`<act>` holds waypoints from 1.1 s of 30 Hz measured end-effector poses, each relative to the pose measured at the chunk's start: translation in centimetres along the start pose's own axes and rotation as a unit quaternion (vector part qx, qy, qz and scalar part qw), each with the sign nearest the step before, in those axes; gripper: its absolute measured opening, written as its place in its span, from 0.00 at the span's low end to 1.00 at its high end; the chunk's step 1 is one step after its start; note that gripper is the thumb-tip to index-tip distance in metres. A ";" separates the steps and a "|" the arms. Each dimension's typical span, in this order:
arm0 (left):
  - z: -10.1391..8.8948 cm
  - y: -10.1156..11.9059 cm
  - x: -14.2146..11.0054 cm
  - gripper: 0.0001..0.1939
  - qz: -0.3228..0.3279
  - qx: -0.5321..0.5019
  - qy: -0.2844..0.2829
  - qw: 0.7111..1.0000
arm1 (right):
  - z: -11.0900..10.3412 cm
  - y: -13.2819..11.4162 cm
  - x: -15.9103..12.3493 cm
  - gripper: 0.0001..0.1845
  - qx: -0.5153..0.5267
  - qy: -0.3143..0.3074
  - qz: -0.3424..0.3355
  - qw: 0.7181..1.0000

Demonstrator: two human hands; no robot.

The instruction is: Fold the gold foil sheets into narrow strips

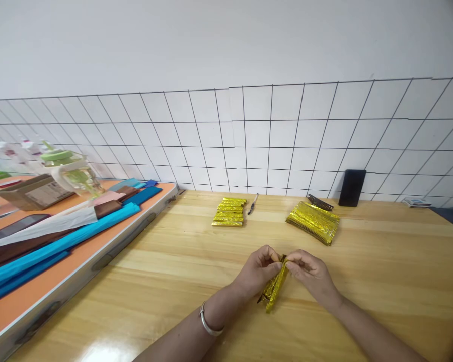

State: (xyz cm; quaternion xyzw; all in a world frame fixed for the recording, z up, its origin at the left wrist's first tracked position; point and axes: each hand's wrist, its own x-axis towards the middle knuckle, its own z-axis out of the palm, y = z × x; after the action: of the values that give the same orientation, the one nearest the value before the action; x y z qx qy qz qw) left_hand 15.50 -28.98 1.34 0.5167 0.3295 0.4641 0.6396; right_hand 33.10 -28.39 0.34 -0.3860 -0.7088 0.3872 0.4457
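Observation:
My left hand (257, 271) and my right hand (312, 274) meet over the near part of the wooden table, fingertips pinched close together. Between them is a strip of shiny gold foil (275, 291), partly folded lengthwise, with a dark underside showing at its edges. Both hands grip its far end; the near end slants down toward me. Fingers hide the exact fold. Beyond my left hand lies a row of narrow folded gold foil strips (228, 213). A stack of wider flat gold foil sheets (314, 222) rests beyond my right hand.
A pen (253, 204) lies beside the folded strips. Behind the stack are a dark curved object (320, 202) and a black phone-like slab (352, 188) leaning on the tiled wall. At left, an orange-topped table (86, 246) holds coloured paper, a cardboard box (35, 192) and a green-lidded cup (70, 173).

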 end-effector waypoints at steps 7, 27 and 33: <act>-0.7 -0.8 0.3 0.16 -0.002 -0.007 0.012 1.000 | -0.1 -0.3 0.2 0.03 -0.073 0.015 -0.070 0.995; -0.1 0.3 -0.3 0.13 0.023 0.080 0.038 0.996 | 0.3 -0.4 0.2 0.04 -0.137 0.037 -0.064 0.988; 0.4 0.1 -0.7 0.12 0.032 0.113 0.061 0.991 | 0.6 -0.4 0.1 0.05 -0.137 0.052 -0.050 0.988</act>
State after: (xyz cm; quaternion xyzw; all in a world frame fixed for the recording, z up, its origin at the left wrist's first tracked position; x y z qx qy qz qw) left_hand 15.63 -29.79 1.52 0.5665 0.4019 0.4746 0.5406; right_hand 32.41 -28.60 0.56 -0.4266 -0.7498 0.2431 0.4436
